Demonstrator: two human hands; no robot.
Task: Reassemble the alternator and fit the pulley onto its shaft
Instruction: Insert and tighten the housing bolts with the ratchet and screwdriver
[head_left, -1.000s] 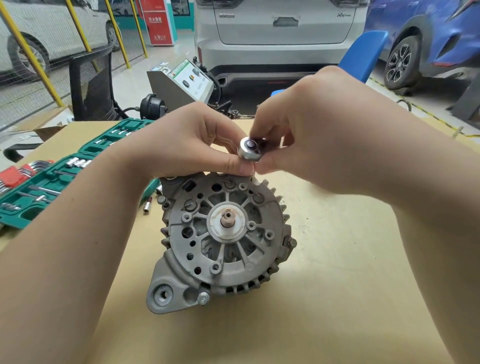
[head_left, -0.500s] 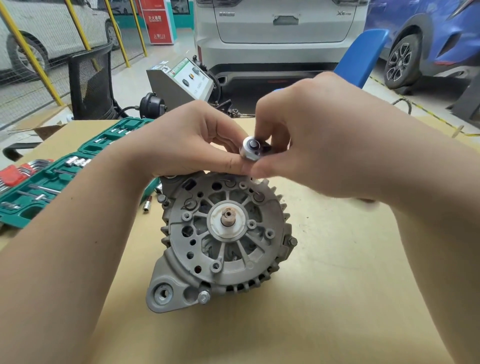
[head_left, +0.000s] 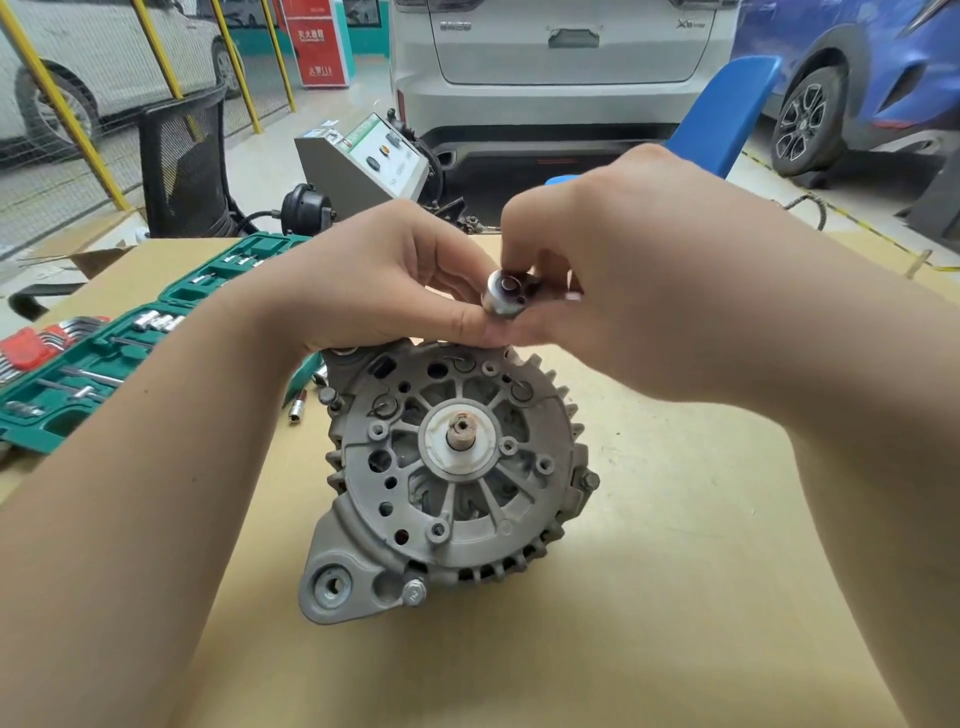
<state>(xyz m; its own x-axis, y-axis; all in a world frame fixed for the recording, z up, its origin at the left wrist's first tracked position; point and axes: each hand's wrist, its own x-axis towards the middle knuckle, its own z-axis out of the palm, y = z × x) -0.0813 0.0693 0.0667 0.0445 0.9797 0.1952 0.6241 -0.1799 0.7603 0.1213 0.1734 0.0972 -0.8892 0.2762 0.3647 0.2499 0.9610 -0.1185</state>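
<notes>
A grey alternator (head_left: 452, 483) stands on the cardboard-covered table (head_left: 675, 597), its face turned up toward me. A rusty bare shaft (head_left: 461, 431) sticks out of the white centre ring. Above the alternator's far edge I hold a small silver round part (head_left: 503, 300) with a dark hole in its face. My left hand (head_left: 384, 275) pinches it from the left with thumb and fingers. My right hand (head_left: 623, 270) grips it from the right, and its fingers hide the part's far side. No pulley shows on the shaft.
An open green socket set case (head_left: 104, 364) lies at the table's left, red hex keys (head_left: 26, 348) beside it. A loose socket bit (head_left: 297, 408) lies left of the alternator. Beyond the table: a grey tester box (head_left: 363, 161), black mesh chair (head_left: 182, 171), blue chair (head_left: 727, 114), parked cars.
Both hands shifted slightly up with the silver part between them, and its face tilted a little. The alternator has not moved.
</notes>
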